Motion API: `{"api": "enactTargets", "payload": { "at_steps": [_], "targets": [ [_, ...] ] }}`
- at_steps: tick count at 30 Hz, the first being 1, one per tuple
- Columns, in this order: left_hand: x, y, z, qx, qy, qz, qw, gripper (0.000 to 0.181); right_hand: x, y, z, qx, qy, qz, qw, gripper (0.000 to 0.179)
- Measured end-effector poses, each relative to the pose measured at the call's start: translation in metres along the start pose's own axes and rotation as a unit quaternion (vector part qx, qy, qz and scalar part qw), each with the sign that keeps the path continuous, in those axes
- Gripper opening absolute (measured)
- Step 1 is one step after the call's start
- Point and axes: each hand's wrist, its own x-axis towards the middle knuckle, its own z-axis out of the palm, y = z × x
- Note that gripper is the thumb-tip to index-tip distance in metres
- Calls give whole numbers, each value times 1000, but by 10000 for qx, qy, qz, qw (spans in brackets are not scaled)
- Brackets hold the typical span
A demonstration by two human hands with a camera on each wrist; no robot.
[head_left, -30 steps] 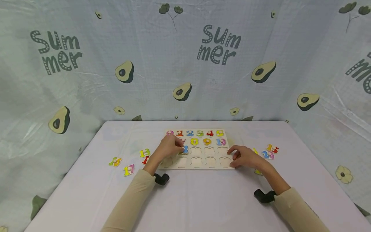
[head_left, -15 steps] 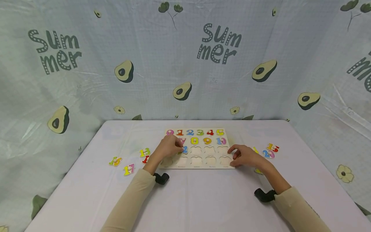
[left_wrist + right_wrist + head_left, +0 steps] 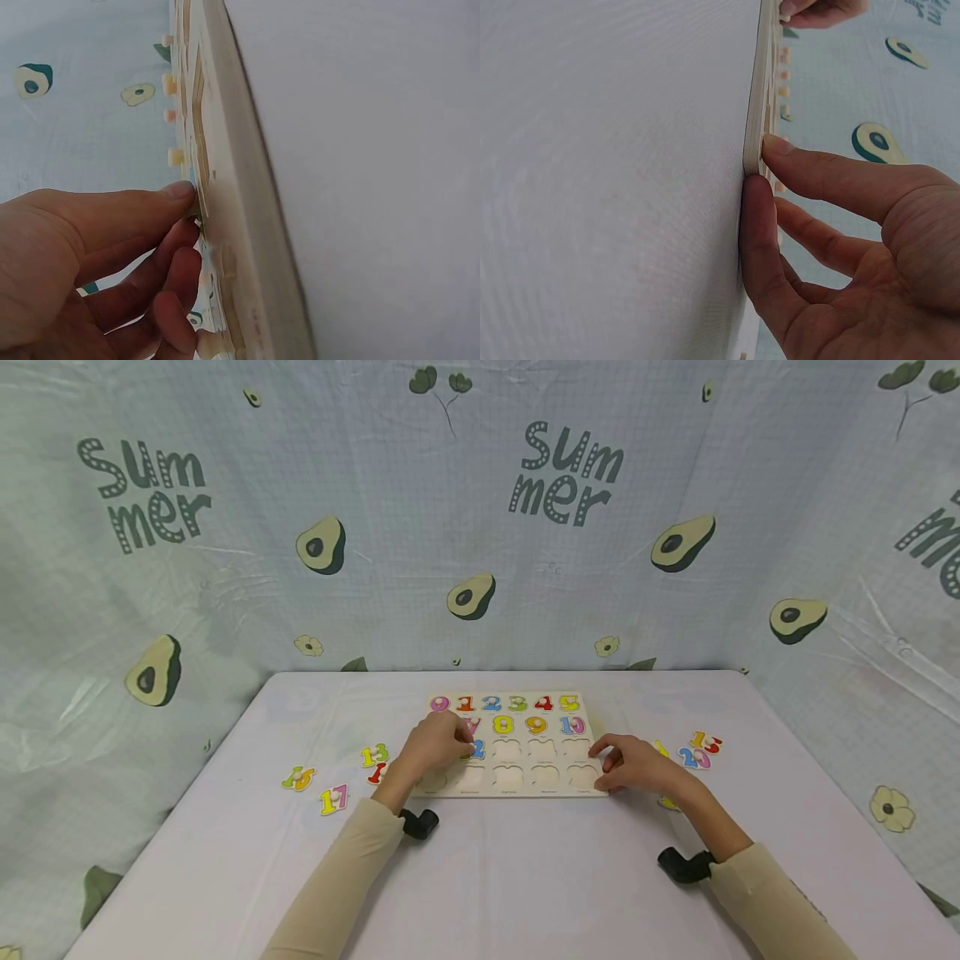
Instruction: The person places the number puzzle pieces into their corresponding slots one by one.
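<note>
The wooden number puzzle board (image 3: 525,761) lies on the table, its two back rows filled with coloured numbers, its front rows showing bare recesses. My left hand (image 3: 435,739) is over the board's left part. Its thumb and index finger pinch a number piece with a blue 2 (image 3: 479,749), at the third row; the fingers hide the piece's left part. In the left wrist view, the thumb (image 3: 176,191) meets the index finger right at the board's face. My right hand (image 3: 633,764) grips the board's front right corner, thumb (image 3: 780,146) on top and a finger against the edge.
Left of the board lie loose pieces: a 13 (image 3: 375,756), a 16 (image 3: 298,778), a 17 (image 3: 333,799) and a partly hidden red one (image 3: 377,774). On the right lie a 15 (image 3: 706,742), a 20 (image 3: 694,758) and yellow pieces partly behind the right hand.
The piece under my left fingers has shifted very slightly left and settled a little lower at its recess. The right hand stays on the board's corner.
</note>
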Motion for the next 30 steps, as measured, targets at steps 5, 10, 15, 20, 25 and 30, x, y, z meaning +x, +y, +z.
{"api": "enactTargets", "payload": {
  "at_steps": [5,10,15,20,25,30],
  "targets": [
    [-1,0,1,14,67,-75,9999,10,1,0,1,10,1,-8,10000,47],
    [-1,-1,1,18,80,-84,9999,9,0,1,1,17,-33,-71,10000,47],
    [-1,0,1,28,58,-40,10000,11,-1,0,0,56,-58,-87,9999,47],
    [-3,2,-3,-16,86,-27,10000,20,-1,-1,0,63,-69,-50,9999,47],
    [-6,6,-13,-309,276,329,9986,22,-2,-1,0,35,-32,47,10000,47],
    [-14,6,-28,-707,571,712,9933,20,-2,-1,0,55,-58,-9,10000,46]
  ]
}}
